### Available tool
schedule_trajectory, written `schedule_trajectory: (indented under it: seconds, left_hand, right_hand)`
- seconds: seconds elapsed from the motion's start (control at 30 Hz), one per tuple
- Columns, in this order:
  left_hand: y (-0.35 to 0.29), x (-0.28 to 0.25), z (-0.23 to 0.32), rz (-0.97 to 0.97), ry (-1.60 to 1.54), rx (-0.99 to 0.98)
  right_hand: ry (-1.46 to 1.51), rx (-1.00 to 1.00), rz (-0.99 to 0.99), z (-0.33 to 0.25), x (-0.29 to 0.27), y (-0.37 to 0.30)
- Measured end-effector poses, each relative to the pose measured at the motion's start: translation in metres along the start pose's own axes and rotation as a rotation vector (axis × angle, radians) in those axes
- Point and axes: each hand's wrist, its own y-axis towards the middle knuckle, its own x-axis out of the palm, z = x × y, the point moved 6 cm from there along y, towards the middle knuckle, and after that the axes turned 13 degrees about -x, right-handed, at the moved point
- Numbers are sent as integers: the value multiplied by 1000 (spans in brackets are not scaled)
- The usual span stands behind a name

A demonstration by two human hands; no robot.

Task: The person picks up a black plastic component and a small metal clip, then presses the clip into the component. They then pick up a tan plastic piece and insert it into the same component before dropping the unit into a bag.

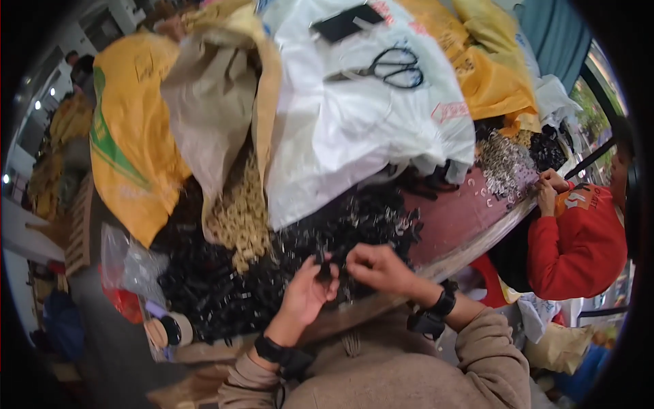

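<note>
Above the front edge of the table, my left hand (pixel 308 294) is closed, thumb and fingers curled round a small black piece (pixel 324 274). Just to its right, my right hand (pixel 379 267) is curled with its fingertips pressed together; whatever they may hold is too small or hidden to make out. Both hands are over the near part of a heap of small, shiny black pieces (pixel 225 296). Beside the heap, small tan ring-like pieces (pixel 244 221) spill from the mouth of a brown sack (pixel 211 95).
A white sack (pixel 327 136) lies behind the heap, bearing black-handled scissors (pixel 395 68) and a dark flat phone-like object (pixel 347 23). Yellow sacks (pixel 129 129) flank it. At right, a person in red (pixel 579 238) handles silvery pieces (pixel 504 163). Tape rolls (pixel 178 328) sit at the near-left corner.
</note>
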Motion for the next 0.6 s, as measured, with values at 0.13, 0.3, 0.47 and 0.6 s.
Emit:
schedule_trajectory:
  seconds: [0.13, 0.3, 0.47, 0.6]
  left_hand:
    - [-5, -8, -6, 9, 17, -63]
    - [-6, -20, -16, 59, 137, -91]
    - [-13, -25, -28, 49, 189, -95]
    - [-17, -19, -33, 44, 236, -88]
  right_hand:
    - [-181, -108, -16, -15, -11, 5]
    - [-293, -315, -69, -29, 5, 5]
    - [-528, -453, -130, -41, 24, -3]
    - [-610, -536, -188, -44, 34, -9]
